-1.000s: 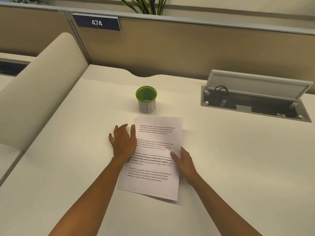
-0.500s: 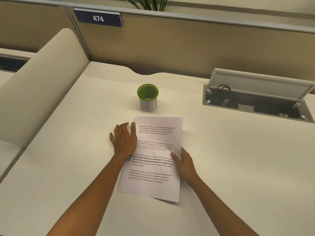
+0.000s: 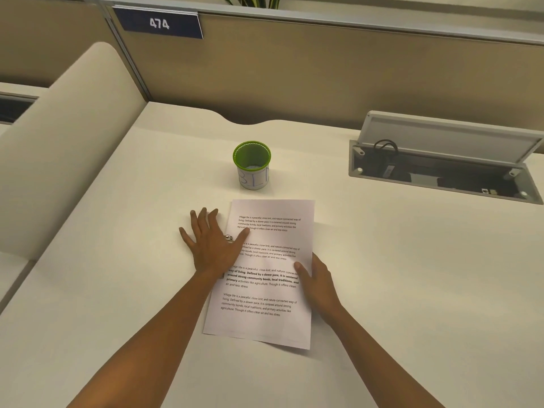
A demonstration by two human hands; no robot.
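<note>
White paper (image 3: 265, 290) flat on the bench (image 3: 412, 290), green cup (image 3: 252, 166) just past the fingertips | left hand (image 3: 210, 245): fingers now spread wide and loose, thumb moved onto the paper | right hand (image 3: 319, 285): thumb stays on paper edge, other fingers hidden, cannot tell grip | likely pinning it still

Desk entry: parts obscured or cropped.
Left hand (image 3: 210, 245) covers line-starts on printed sheet (image 3: 265, 293); right hand (image 3: 319, 285) fingers out of sight at sheet's edge; small shiny item (image 3: 229, 237) by left thumb unidentifiable; plant (image 3: 250, 0) cropped at top; cup (image 3: 252, 178) lettering illegible.
</note>
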